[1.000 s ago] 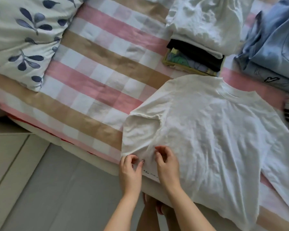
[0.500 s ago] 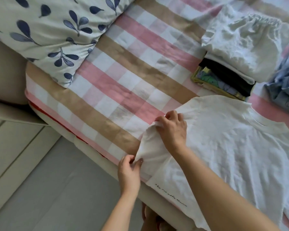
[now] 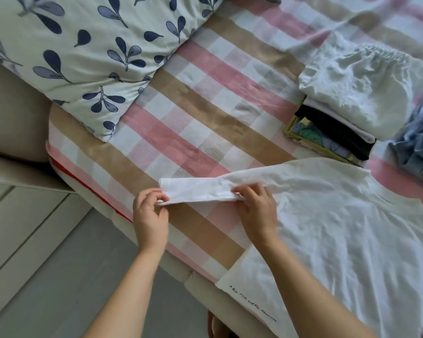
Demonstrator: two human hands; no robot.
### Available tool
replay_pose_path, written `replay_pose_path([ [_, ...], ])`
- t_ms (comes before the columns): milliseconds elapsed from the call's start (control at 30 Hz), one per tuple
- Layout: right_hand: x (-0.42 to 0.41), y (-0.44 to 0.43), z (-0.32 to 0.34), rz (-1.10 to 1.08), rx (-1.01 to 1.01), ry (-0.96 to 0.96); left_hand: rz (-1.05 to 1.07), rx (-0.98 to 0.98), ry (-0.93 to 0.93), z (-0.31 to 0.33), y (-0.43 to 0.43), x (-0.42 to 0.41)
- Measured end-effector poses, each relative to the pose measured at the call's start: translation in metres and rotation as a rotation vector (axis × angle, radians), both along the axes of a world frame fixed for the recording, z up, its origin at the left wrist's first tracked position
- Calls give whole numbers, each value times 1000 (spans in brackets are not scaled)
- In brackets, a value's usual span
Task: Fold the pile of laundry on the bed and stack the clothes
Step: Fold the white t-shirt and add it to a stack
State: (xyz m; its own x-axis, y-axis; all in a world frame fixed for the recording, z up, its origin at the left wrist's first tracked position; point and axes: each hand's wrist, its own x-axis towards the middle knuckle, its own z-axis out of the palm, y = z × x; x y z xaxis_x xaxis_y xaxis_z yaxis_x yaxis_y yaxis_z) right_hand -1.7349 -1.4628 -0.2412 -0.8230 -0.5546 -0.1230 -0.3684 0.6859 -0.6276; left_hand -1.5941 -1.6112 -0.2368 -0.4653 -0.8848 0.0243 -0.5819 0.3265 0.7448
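The shirt [image 3: 352, 240] lies flat on the bed [image 3: 205, 106] in the lower right of the frame. Its sleeve [image 3: 198, 190] is stretched out leftward at centre, long axis running left to right. The left hand [image 3: 150, 215] has its grip pinched on the cuff end, and the right hand [image 3: 258, 211] pinches the sleeve's lower edge near the armpit. The shirt's body lies right of both grips, so folding the sleeve in likely means the left hand carrying the cuff rightward. The folded stack [image 3: 352, 93] sits at upper right.
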Motion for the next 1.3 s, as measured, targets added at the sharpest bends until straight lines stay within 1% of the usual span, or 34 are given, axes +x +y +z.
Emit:
replay_pose_path([
  [67,4,3,-9,53,113,-40,-8,53,-37,-14,1,7],
  [133,5,6,-12,82,128,-41,-27,84,-81,-24,1,15],
  [167,4,5,-9,81,101,-44,-34,98,-89,-24,1,17],
  [233,-4,3,-1,35,-24,-21,0,144,-63,-21,-1,16],
  [267,-9,-1,3,1,-90,33,50,174,-38,-17,-5,12],
  [333,-24,-11,10,-50,-119,166,160,242,-28,-10,-18,-1],
  [367,-33,-17,11,-60,-84,193,183,262,-77,-9,-27,-8],
  [400,-44,-23,11,-46,-13,179,171,296,-153,-8,-37,-15],
  [467,-66,-30,7,45,191,98,94,355,-279,-8,-53,-26],
  [500,-76,-31,6,100,278,53,61,384,-290,-9,-58,-32],
  [567,-90,-30,4,199,349,7,30,458,-239,-10,-62,-41],
  [667,-100,-27,3,308,388,-40,16,548,-96,-11,-59,-50],
  [733,-102,-24,0,342,404,-56,8,516,14,-8,-58,-54],
  [867,-107,-21,-7,335,461,-24,-24,313,204,13,-66,-66],
  [933,-114,-22,-7,288,504,-8,-77,211,262,24,-74,-73],
  [1000,-125,-24,-5,238,519,-20,-140,131,275,30,-85,-83],
  [1100,-138,-28,-2,112,353,-94,-212,98,206,26,-97,-100],
  [1167,-134,-31,-4,37,251,-76,-234,122,83,14,-103,-104],
  [1200,-128,-30,-6,-11,225,-10,-242,140,13,7,-104,-104],
  [1233,-121,-27,-8,-66,209,95,-253,157,-48,1,-106,-103],
  [1300,-105,-17,-13,-159,153,265,-279,169,-129,-5,-107,-97],
])
